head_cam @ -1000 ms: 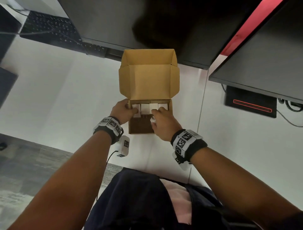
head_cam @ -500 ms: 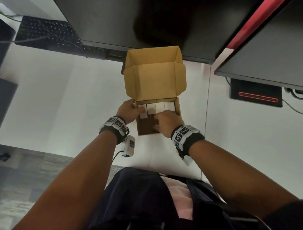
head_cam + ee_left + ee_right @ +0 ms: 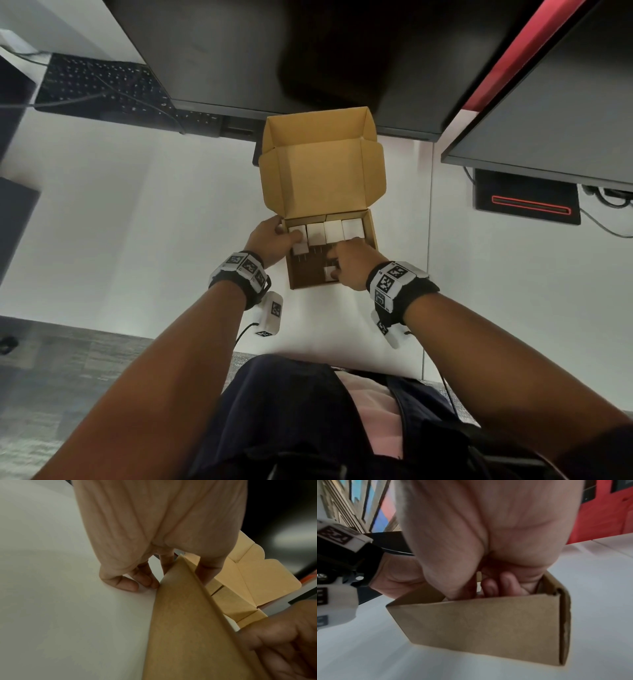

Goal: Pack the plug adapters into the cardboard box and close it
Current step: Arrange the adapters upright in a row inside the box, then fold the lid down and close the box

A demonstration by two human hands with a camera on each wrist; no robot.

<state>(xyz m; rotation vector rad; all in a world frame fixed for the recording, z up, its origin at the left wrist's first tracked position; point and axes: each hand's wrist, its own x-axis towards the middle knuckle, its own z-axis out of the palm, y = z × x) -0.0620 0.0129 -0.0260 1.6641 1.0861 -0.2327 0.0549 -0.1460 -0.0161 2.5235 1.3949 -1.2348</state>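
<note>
Left hand [image 3: 269, 238] grips cardboard box [image 3: 371, 233] wall; right hand [image 3: 349, 263] pinches a plug adapter [image 3: 330, 273]

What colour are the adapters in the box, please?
White; the adapters show best in the head view.

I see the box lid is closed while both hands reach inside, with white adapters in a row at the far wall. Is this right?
Not quite: the lid stands open, as the head view shows. Both hands, left hand and right hand, do reach into the box, with the adapters along its far wall.
</note>
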